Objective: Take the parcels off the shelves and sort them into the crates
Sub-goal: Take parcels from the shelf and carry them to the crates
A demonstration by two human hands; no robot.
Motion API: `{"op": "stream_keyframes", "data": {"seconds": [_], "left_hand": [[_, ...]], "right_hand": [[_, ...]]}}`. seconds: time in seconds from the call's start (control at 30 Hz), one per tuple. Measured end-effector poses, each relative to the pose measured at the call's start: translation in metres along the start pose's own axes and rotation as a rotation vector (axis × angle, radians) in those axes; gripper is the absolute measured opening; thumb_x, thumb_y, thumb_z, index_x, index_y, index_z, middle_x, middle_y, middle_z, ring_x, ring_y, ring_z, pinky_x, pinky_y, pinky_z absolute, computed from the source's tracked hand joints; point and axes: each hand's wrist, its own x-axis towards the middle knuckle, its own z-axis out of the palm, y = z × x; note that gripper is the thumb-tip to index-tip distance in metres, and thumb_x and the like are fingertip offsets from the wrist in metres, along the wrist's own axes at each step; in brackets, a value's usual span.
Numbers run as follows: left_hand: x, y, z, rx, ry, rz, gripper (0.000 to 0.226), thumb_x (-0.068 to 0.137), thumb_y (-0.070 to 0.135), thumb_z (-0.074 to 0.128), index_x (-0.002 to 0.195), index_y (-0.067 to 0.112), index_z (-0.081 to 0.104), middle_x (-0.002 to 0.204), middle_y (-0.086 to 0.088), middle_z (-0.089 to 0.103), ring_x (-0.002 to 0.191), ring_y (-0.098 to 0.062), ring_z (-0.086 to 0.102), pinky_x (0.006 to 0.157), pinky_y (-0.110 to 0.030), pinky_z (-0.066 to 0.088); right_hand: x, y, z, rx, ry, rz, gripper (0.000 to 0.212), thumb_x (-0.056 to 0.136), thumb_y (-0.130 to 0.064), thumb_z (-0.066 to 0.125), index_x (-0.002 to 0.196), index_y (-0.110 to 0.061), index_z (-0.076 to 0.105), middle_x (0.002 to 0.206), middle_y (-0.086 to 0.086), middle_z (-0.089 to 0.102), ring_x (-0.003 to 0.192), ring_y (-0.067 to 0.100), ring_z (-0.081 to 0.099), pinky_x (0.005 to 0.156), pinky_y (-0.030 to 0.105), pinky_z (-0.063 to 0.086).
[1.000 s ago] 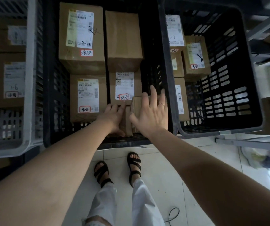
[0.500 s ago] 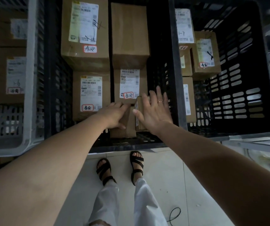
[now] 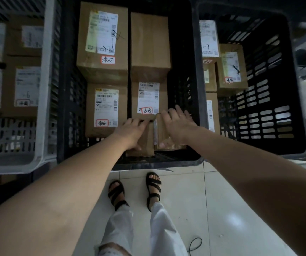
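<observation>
Along crate (image 3: pixel 157 164) rim, parcels (image 3: pixel 147 145) seemingly snug.

Black sandals (image 3: pixel 116 194) and white trousers (image 3: pixel 164 232) on a pale tiled floor (image 3: pixel 213 200); a black cable (image 3: pixel 195 244) loops nearby.
</observation>
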Motion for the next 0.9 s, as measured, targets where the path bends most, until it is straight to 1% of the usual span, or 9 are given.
{"op": "stream_keyframes", "data": {"seconds": [0.1,0.2,0.3,0.47,0.6,0.67,0.73,0.8,0.9], "left_hand": [[0.003,-0.001,0.004,0.022,-0.015,0.004,0.114,0.075,0.03,0.075,0.148,0.025,-0.012,0.156,-0.009,0.009,0.144,-0.029,0.007,0.111,-0.045,0.027],[0.004,0.0,0.005,0.02,-0.025,-0.005,0.116,0.076,0.027,0.074,0.147,0.026,-0.017,0.156,-0.009,0.009,0.145,-0.028,0.004,0.112,-0.046,0.025],[0.005,0.001,0.003,0.0,-0.033,-0.005,0.115,0.075,0.024,0.075,0.148,0.026,-0.014,0.154,-0.01,0.014,0.144,-0.028,0.009,0.111,-0.044,0.028],[0.011,-0.003,-0.002,0.005,-0.037,0.011,0.114,0.072,0.026,0.078,0.15,0.021,-0.005,0.15,-0.011,0.021,0.14,-0.029,0.018,0.109,-0.042,0.031],[0.012,0.001,-0.004,0.037,-0.073,-0.015,0.114,0.07,0.028,0.079,0.15,0.02,-0.002,0.151,-0.011,0.021,0.14,-0.029,0.019,0.107,-0.044,0.033],[0.01,0.006,-0.007,0.089,-0.071,-0.049,0.111,0.071,0.03,0.079,0.15,0.02,0.001,0.15,-0.011,0.024,0.138,-0.03,0.023,0.104,-0.045,0.035],[0.003,0.014,-0.013,0.136,-0.029,-0.091,0.097,0.077,0.031,0.073,0.149,0.019,0.01,0.146,-0.012,0.033,0.133,-0.031,0.031,0.1,-0.045,0.038],[-0.009,0.022,-0.018,0.159,0.059,-0.112,0.074,0.085,0.031,0.065,0.146,0.018,0.024,0.139,-0.011,0.041,0.126,-0.029,0.039,0.093,-0.042,0.042],[-0.043,0.03,-0.029,0.161,0.164,-0.134,0.043,0.092,0.028,0.054,0.132,0.017,0.044,0.124,-0.008,0.05,0.114,-0.026,0.048,0.08,-0.036,0.042]], "right_hand": [[-0.006,-0.006,0.025,-0.056,0.047,0.032,0.119,0.079,-0.062,0.064,0.151,-0.012,-0.016,0.16,0.016,-0.009,0.145,0.034,-0.022,0.119,0.052,-0.004],[-0.009,-0.007,0.039,-0.074,0.093,0.04,0.116,0.08,-0.063,0.062,0.151,-0.013,-0.015,0.16,0.015,-0.007,0.145,0.034,-0.021,0.119,0.052,-0.006],[-0.005,-0.005,0.037,-0.056,0.099,0.022,0.115,0.079,-0.063,0.063,0.152,-0.013,-0.011,0.159,0.016,0.0,0.147,0.034,-0.012,0.118,0.05,-0.006],[0.006,0.001,0.029,-0.049,0.086,-0.032,0.112,0.076,-0.065,0.064,0.151,-0.013,-0.002,0.154,0.016,0.015,0.145,0.035,0.006,0.119,0.052,-0.001],[0.011,0.005,0.028,-0.038,0.085,-0.053,0.111,0.075,-0.066,0.064,0.151,-0.014,0.001,0.149,0.015,0.02,0.142,0.034,0.013,0.119,0.053,0.002],[0.011,0.005,0.027,-0.035,0.083,-0.056,0.111,0.075,-0.066,0.065,0.151,-0.014,0.002,0.148,0.015,0.021,0.141,0.035,0.016,0.119,0.053,0.002],[0.008,0.004,0.023,-0.037,0.074,-0.06,0.109,0.075,-0.066,0.066,0.15,-0.014,0.006,0.147,0.015,0.024,0.139,0.035,0.019,0.119,0.052,0.006],[0.003,0.004,0.018,-0.028,0.07,-0.057,0.103,0.076,-0.062,0.067,0.148,-0.014,0.013,0.146,0.015,0.028,0.137,0.036,0.024,0.117,0.052,0.013],[-0.011,0.005,0.009,-0.043,0.132,-0.07,0.077,0.09,-0.047,0.058,0.148,-0.013,0.02,0.147,0.017,0.032,0.135,0.038,0.029,0.113,0.052,0.023]]}}
